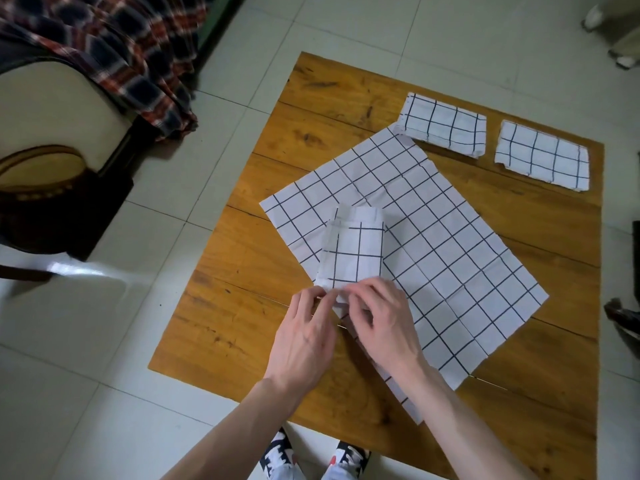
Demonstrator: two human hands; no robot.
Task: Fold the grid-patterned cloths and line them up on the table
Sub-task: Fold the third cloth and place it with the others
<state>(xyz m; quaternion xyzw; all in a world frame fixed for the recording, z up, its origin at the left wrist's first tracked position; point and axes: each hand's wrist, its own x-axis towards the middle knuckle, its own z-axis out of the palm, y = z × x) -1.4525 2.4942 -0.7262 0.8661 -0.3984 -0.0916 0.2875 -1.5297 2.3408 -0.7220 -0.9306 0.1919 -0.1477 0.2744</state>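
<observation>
A wooden table (242, 271) carries white cloths with a dark grid. Two folded cloths lie side by side at the far right, one (445, 124) left of the other (543, 157). A large unfolded cloth (450, 244) lies spread diagonally across the middle. On top of it sits a narrow, partly folded cloth (353, 251). My left hand (304, 337) and my right hand (381, 317) meet at its near edge, and both pinch that edge with their fingertips.
A chair with a cream seat (52, 109) and a plaid cloth (131, 46) draped on it stands left of the table on the tiled floor (104, 341). My shoes (311, 455) show at the table's near edge. Dark objects (623, 317) sit at the right border.
</observation>
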